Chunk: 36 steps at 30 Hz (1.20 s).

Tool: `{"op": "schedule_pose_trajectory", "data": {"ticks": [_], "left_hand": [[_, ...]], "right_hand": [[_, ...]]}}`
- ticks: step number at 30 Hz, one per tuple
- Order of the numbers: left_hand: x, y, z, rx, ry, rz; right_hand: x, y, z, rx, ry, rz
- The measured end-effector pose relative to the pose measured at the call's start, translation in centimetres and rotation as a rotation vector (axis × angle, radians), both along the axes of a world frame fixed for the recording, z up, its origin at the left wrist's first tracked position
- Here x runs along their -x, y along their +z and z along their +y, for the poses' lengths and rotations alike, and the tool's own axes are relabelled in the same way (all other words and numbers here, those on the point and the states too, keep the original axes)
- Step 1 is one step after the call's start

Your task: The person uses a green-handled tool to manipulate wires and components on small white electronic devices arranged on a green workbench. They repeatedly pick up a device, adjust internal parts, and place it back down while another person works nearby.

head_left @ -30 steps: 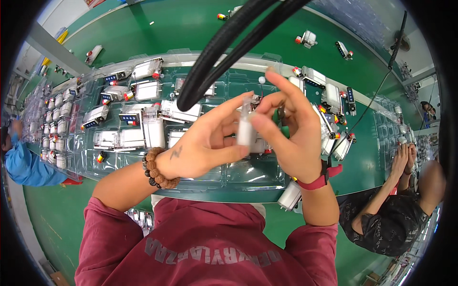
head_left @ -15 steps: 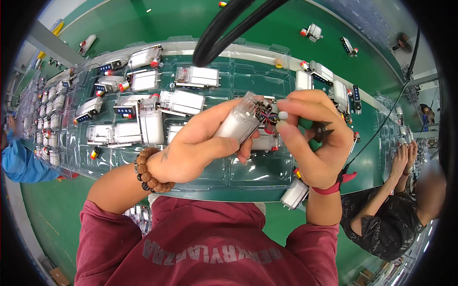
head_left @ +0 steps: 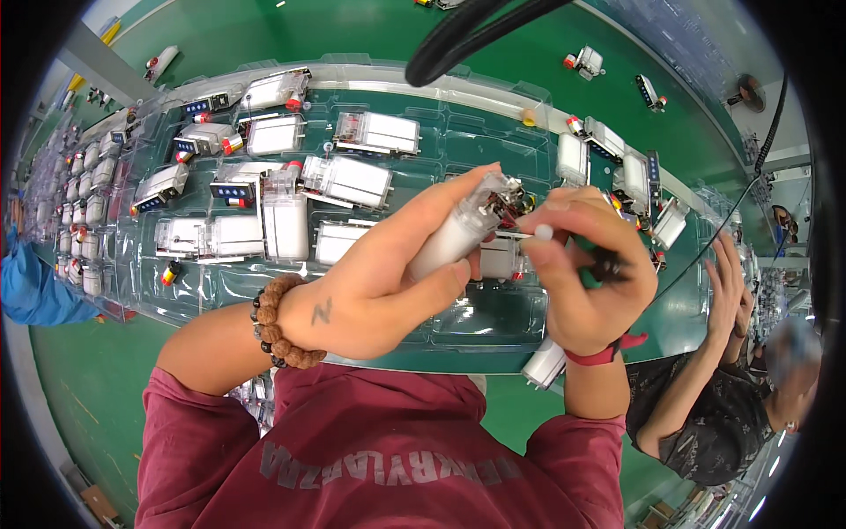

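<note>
My left hand (head_left: pixel 366 304) is wrapped around a white cylindrical unit (head_left: pixel 448 240) with a clear plastic end. That end tilts up and to the right, and exposed wires and small electronic parts (head_left: pixel 507 201) show at it. Beside the wires my right hand (head_left: pixel 604 304) is closed, pinching a small white round piece (head_left: pixel 544 233) between thumb and index finger. Tucked inside the same hand is a green-handled tool with dark jaws (head_left: pixel 606 263), partly hidden by fingers and blurred. Under my hands lies a clear plastic tray (head_left: pixel 432 322), holding several similar white units (head_left: pixel 285 227).
Another white unit (head_left: pixel 544 363) lies at the table's near edge, by my right wrist. Black cables (head_left: pixel 467 35) hang over the far side. At the right a co-worker's hands (head_left: pixel 724 282) are raised. Stacked trays of units (head_left: pixel 84 212) stand at the left.
Both hands have shifted slightly, the right one turning so the green-handled tool shows less. The white round piece has moved a little right and down. The co-worker's hands have risen and spread apart.
</note>
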<state>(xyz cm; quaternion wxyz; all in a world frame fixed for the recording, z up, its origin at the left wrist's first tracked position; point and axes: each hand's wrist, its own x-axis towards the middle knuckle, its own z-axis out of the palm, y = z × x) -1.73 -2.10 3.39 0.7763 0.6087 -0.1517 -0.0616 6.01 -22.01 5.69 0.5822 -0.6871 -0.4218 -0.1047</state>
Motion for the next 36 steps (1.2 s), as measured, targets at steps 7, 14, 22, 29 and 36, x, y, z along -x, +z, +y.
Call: {"op": "schedule_pose_trajectory", "data": {"ticks": [7,14,22,29,36], "left_hand": [[0.2,-0.2,0.0,-0.128,0.032,-0.071],[-0.1,-0.6,0.1,-0.429,0.118,-0.343],[-0.3,-0.9,0.0,-0.464,0.176,-0.453],[-0.2,-0.7,0.0,-0.502,0.167,-0.400],[0.1,-1.1,-0.1,-0.485,0.169,-0.269]], "right_hand": [[0.1,-0.5,0.5,0.080,-0.017,-0.221],[0.4,-0.8,0.4,0.152,-0.111,-0.320],[0.1,-1.3,0.4,0.203,-0.092,-0.513],[0.2,-1.4,0.1,0.236,-0.054,-0.543],[0.1,-1.9,1.0,0.126,-0.023,-0.395]]}}
